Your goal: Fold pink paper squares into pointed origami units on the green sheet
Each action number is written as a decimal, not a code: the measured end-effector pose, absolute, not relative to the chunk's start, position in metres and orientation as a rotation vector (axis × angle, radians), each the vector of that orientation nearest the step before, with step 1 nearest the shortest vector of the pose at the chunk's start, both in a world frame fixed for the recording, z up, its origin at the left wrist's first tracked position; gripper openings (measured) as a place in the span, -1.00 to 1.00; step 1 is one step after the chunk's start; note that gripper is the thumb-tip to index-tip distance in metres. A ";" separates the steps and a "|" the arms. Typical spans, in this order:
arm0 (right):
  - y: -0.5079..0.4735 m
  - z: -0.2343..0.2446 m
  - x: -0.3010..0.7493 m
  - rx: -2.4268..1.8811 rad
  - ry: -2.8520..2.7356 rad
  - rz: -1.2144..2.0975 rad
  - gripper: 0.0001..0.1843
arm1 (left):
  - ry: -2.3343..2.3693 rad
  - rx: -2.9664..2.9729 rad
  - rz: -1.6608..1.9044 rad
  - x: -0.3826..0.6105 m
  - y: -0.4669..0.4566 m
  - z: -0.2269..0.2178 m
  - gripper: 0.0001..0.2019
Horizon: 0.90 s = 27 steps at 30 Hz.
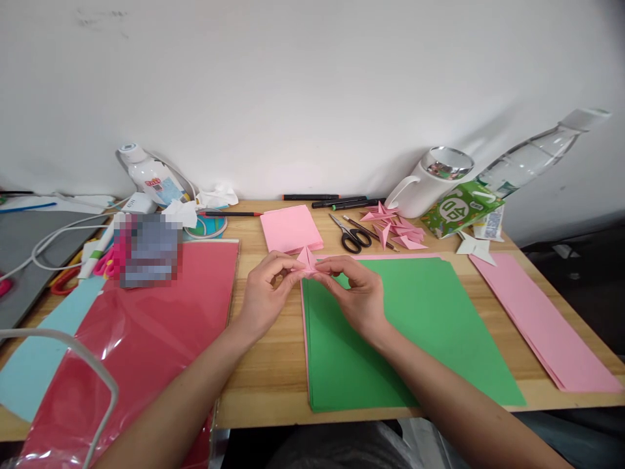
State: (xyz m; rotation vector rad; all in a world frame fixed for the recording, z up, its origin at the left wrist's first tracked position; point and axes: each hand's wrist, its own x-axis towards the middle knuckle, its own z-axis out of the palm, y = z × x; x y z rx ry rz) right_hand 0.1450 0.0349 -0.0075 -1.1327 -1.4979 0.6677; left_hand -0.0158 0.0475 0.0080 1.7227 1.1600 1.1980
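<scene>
A small folded pink paper piece (307, 259) is pinched between both my hands above the wooden table (266, 365). My left hand (263, 296) grips its left side with thumb and fingers closed. Closed on its right side is my right hand (356, 293), over the top edge of a green paper stack (415, 339). Just beyond the hands lies a stack of small pink squares (290, 228).
Black scissors (349, 236), several folded pink pieces (395, 229), markers (336, 202), a white mug (430, 181), a green packet (461, 208) and a plastic bottle (532, 156) stand at the back. Red sheets in plastic (146, 326) lie left, pink strips (537, 319) right.
</scene>
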 end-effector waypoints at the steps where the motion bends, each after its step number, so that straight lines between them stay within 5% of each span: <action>1: 0.035 -0.007 0.145 -1.130 -1.504 0.657 -0.90 | 1.160 1.728 1.211 -0.016 0.048 0.008 -0.88; 12: 0.031 -0.003 0.144 -1.158 -1.531 0.663 -0.87 | 1.123 1.495 1.066 -0.016 0.046 0.013 -0.75; 21: 0.033 -0.003 0.142 -1.133 -1.182 1.114 -0.70 | 1.179 1.444 1.100 -0.016 0.045 0.012 -0.79; 27: 0.033 -0.001 0.141 -1.177 -1.160 1.114 -0.75 | 1.149 1.396 1.006 -0.015 0.046 0.013 -0.73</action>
